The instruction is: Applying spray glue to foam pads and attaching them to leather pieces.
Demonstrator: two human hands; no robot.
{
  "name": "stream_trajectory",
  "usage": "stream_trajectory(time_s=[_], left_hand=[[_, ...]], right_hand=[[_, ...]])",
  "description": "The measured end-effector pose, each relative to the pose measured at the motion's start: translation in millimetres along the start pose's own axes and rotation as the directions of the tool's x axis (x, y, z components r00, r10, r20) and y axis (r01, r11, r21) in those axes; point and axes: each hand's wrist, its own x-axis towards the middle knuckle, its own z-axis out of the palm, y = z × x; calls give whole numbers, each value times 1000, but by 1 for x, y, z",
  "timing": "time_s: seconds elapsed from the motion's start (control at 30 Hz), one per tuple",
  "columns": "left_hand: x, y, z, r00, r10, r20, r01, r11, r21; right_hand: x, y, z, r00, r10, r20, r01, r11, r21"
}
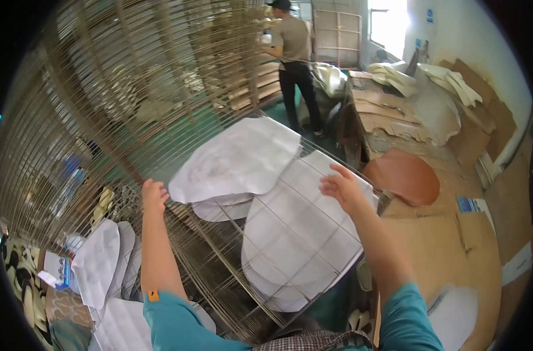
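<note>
A large white sheet piece (237,158) with a rounded outline and a greyish smudge lies across a wire rack (219,245) in front of me. More white pieces (301,228) sit on the right side, with the rack's wires crossing over them. My left hand (154,196) is beside the left corner of the upper piece, near the rack's edge; its fingers are slightly bent and seem to hold nothing. Over the right-hand pieces hovers my right hand (341,187), fingers spread and nothing in them.
Tall wire racking (132,88) fills the left side. White pieces (99,263) are stacked at lower left. On the right, a cardboard-covered bench (448,251) carries a brown rounded piece (401,176) and pale shapes. A person (295,52) in a cap stands at the back.
</note>
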Motion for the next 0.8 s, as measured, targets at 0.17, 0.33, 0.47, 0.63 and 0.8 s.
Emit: stream_trajectory(time_s=[0.17,0.33,0.47,0.63,0.8], left_hand=[[-68,12,60,920,196,339,-149,976,-160],[-232,36,161,635,376,674,-232,926,-299],[-395,-60,249,289,177,941,-59,984,-167],[-583,-234,277,-42,-304,952,83,948,307],[-681,-372,225,-244,-624,743,-206,782,589]], right_hand=[[-150,17,-144,969,-164,-184,128,973,-191],[-334,111,-304,830,-264,-492,-352,435,-828],[-456,130,-328,713,-369,-596,-644,-9,-765],[-498,141,-347,716,-486,-501,-568,10,-823],[-505,149,-363,777,-412,-475,-534,-32,-845]])
